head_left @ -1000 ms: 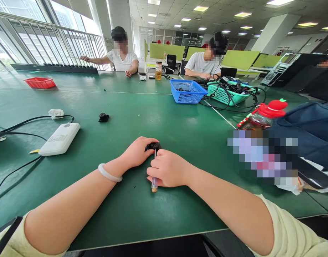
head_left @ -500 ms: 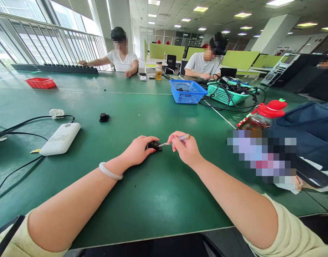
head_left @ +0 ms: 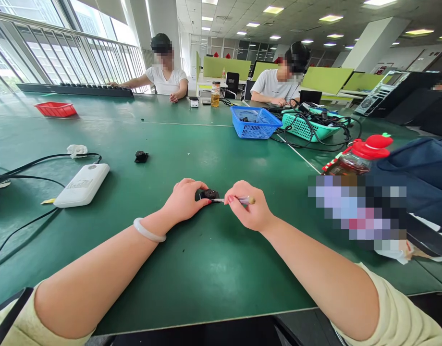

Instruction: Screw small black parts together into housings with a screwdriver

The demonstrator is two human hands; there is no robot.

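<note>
Green counter (head_left: 214, 274): a small black component (head_left: 209, 194) is steadied by the left fingers (head_left: 202, 203); a slim tool (head_left: 247, 200), pinched in the right fingers (head_left: 237, 205), is held against it. Work appears unfinished; remaining extent cannot be determined.

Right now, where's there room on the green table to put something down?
Mostly bare: between the lone black part and blue basket, and between the left forearm and right forearm. Crowded: by the red-lidded bottle and dark bag, and around the green basket.
</note>
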